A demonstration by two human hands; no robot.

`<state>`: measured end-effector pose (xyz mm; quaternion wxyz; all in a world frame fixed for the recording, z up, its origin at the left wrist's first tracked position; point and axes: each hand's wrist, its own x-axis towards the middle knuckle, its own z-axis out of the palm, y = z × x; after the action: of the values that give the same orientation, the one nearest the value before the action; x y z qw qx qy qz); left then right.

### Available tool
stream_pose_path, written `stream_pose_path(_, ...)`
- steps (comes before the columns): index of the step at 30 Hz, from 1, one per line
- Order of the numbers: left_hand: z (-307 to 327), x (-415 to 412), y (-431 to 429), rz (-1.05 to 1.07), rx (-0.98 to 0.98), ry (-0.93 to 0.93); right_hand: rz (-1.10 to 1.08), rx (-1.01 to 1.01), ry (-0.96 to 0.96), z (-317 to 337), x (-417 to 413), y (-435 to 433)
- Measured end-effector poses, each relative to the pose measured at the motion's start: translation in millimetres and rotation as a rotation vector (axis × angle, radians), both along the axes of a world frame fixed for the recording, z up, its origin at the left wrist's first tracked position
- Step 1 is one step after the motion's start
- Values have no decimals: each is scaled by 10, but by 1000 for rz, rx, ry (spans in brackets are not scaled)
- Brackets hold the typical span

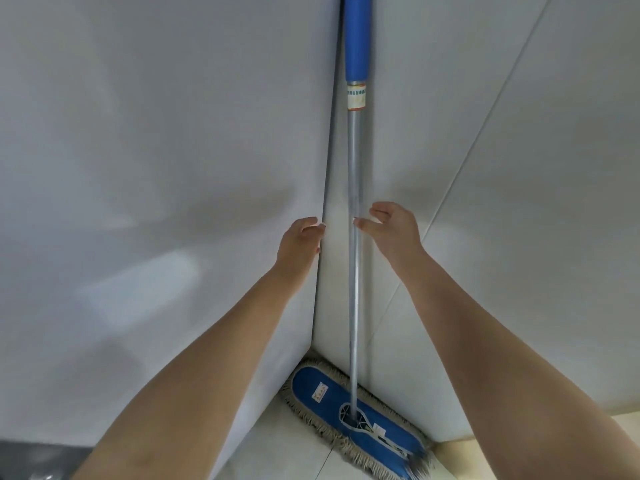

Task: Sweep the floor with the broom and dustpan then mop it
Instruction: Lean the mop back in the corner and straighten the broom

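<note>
Head view, looking down into a room corner: a flat mop (356, 407) is standing upright where a white panel (156, 168) is meeting a tiled wall (502, 150), its metal pole (354, 271) rising to a blue grip sleeve (356, 36) and its blue, fringed head (356, 415) lying on the pale floor (294, 452) against the base of the wall. The person's right hand (393, 233) is reaching in beside the pole with fingers spread apart, thumb tip at or just short of the metal and nothing yet clasped. The left hand (299, 244) is hovering near the panel's edge, fingers loosely curled and holding nothing. No broom or dustpan is appearing in frame, so the step in hand is judged to be fetching the mop for the mopping stage. The next move is likely calling for the right hand to close round the pole, the left to join, and the mop to be drawn clear of the corner.
</note>
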<state>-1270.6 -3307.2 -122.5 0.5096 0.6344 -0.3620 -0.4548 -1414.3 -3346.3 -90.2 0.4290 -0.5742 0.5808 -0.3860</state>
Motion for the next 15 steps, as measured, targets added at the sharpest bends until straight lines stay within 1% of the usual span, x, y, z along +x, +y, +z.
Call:
stream_pose_path(3, 172, 118, 308, 42, -90, 50, 86, 46, -53, 128, 55, 234)
stream_pose_path(6, 342, 210, 640, 108, -177, 86, 183, 48, -117, 257, 150, 514)
stream_pose_path(10, 543, 309, 1139, 215, -231, 128, 322, 45, -159, 422, 317, 910)
stream_pose_path(15, 674, 392, 1786, 329, -289, 82, 448, 55, -216, 559, 499, 1341)
